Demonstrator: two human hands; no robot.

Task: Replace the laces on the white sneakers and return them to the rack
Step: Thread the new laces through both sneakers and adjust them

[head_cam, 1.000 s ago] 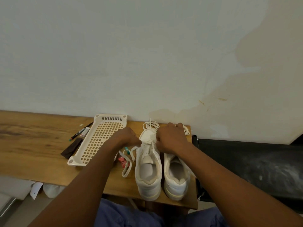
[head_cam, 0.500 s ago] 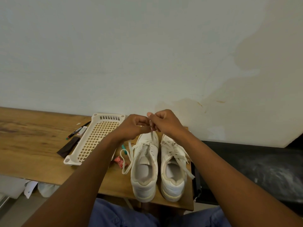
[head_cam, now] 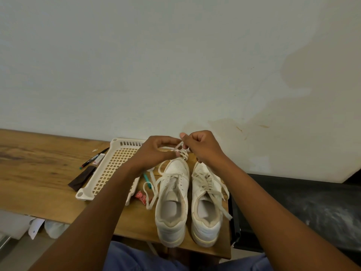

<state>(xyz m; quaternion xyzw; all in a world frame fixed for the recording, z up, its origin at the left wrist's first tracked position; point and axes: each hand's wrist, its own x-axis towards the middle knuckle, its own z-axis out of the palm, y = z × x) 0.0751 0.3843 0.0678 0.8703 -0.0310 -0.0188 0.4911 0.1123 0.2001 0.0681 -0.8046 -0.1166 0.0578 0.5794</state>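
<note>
Two white sneakers stand side by side on the wooden table, heels toward me. The left sneaker has its lace pulled loose and trailing off to its left. The right sneaker is laced, with loose ends hanging over its right side. Above the toes, my left hand and my right hand hold a coiled white lace bundle between them, each pinching a strand of it. The cream plastic rack lies left of the sneakers, partly under my left forearm.
A marker, a small white piece and a dark brown strip lie left of the rack. A teal-tipped item and a red wrapper sit between rack and sneakers. A black surface adjoins the table's right edge.
My hands rose from the sneakers' toes, lifting the coiled lace bundle off the table behind them. In the last half second they held about the same height and worked the bundle.
</note>
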